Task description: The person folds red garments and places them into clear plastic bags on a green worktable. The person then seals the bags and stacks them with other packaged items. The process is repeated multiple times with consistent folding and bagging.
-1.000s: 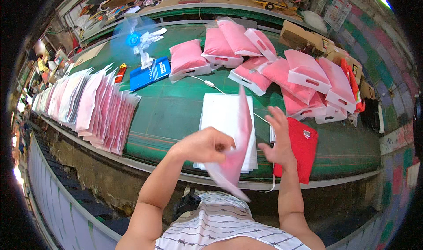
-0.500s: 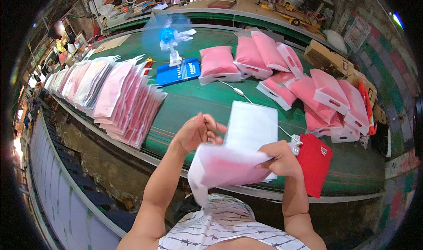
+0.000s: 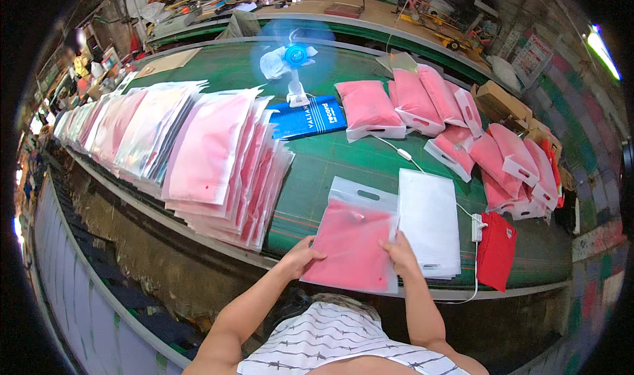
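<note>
Between my two hands I hold a frosted plastic bag (image 3: pixel 351 246) with folded pink cloth inside; its handle slot points away from me. My left hand (image 3: pixel 304 256) grips the bag's left edge, thumb on top. On the right edge, my right hand (image 3: pixel 400 253) pinches it the same way. The bag lies almost flat at the table's near edge. Just right of it is a stack of flat white bags (image 3: pixel 428 226). Farther right lies a folded red cloth item (image 3: pixel 495 253), beside a white power strip (image 3: pixel 476 227).
Left, a long overlapping row of filled bags (image 3: pixel 208 153) runs along the green table (image 3: pixel 310 160). Puffy pink bags (image 3: pixel 373 107) are heaped at the back right. A running blue fan (image 3: pixel 297 56) stands behind a flat blue book (image 3: pixel 314 118). A white cord (image 3: pixel 386 144) crosses the table.
The pink-filled bag, tilted and blurred in my right hand before, now lies flatter and turned face up. My left hand, earlier off it, has come down onto its left edge.
</note>
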`<state>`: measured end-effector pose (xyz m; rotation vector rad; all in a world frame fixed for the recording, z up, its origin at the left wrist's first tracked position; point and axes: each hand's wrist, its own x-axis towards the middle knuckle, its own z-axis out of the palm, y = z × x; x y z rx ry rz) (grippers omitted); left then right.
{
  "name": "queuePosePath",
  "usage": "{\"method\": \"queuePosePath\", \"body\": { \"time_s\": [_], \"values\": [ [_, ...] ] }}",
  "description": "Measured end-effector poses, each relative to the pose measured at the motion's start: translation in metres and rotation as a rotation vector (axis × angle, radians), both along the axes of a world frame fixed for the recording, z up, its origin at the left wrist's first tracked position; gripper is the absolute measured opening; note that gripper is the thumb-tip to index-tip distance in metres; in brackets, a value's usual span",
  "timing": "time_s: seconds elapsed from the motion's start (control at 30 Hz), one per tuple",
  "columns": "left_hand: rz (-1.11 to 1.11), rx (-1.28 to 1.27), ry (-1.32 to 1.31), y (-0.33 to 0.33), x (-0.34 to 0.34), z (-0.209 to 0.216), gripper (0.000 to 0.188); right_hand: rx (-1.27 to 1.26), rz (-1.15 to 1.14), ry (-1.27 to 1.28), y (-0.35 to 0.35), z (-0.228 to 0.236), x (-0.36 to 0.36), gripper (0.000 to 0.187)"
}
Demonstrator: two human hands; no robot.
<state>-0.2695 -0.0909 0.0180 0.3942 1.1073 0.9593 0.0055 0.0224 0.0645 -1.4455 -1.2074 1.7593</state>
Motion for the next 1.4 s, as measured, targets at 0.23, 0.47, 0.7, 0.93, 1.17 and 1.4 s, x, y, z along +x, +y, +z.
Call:
{"method": "queuePosePath", "body": {
  "time_s": [0.23,0.47,0.7,0.93,1.17,1.4],
  "values": [
    [0.018,0.013,0.264,-0.027,-0.028,0.027,0.075,-0.035,-0.196,0.187,-0.074,-0.004,-0.034,0.095],
    [-0.262,0.148,0.553,-0.026,-0.019,0.024,0.060,0.152,0.048,0.012,-0.094,-0.044,-0.008,0.073],
    [-0.269,0.464,0.867,-0.007,-0.034,0.068,0.064,0.400,0.219,-0.215,-0.040,-0.005,-0.029,0.069],
    [-0.012,0.603,1.012,-0.004,-0.073,0.168,0.058,0.689,0.124,-0.026,-0.012,0.073,-0.084,0.064],
    [0.238,0.713,1.077,-0.032,-0.168,0.238,0.057,0.903,0.107,0.111,-0.015,0.138,-0.189,0.062],
    [0.536,0.842,1.017,-0.053,-0.298,0.259,0.055,0.912,0.101,0.260,-0.029,0.189,-0.332,0.064]
  ]
}}
